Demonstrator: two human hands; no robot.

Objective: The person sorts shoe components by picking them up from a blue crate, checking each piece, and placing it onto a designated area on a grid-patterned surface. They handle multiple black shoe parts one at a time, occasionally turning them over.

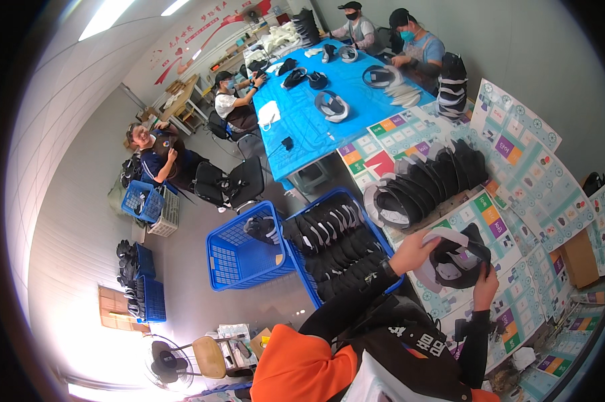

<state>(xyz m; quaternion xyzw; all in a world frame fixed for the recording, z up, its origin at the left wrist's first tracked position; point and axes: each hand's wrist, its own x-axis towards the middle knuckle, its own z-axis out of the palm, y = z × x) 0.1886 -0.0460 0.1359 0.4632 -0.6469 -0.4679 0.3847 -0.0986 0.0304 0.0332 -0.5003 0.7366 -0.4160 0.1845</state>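
I hold a black cap with a light grey brim (pixel 456 264) over the paper-covered table, its hollow side partly showing. My left hand (pixel 413 252) grips the cap's grey edge, with the thumb and fingers closed on it. On the other side, my right hand (pixel 486 289) pinches the black edge near the lower right. Just beyond the held cap, a nested row of similar black and grey caps (pixel 436 177) lies on the table.
Left of me stands a blue crate packed with black and white pieces (pixel 332 244), beside a blue basket (pixel 245 258) holding a few. Printed sheets (pixel 510 181) cover my table. Several people sit around a blue-covered table (pixel 295 127). A fan (pixel 168 362) stands at lower left.
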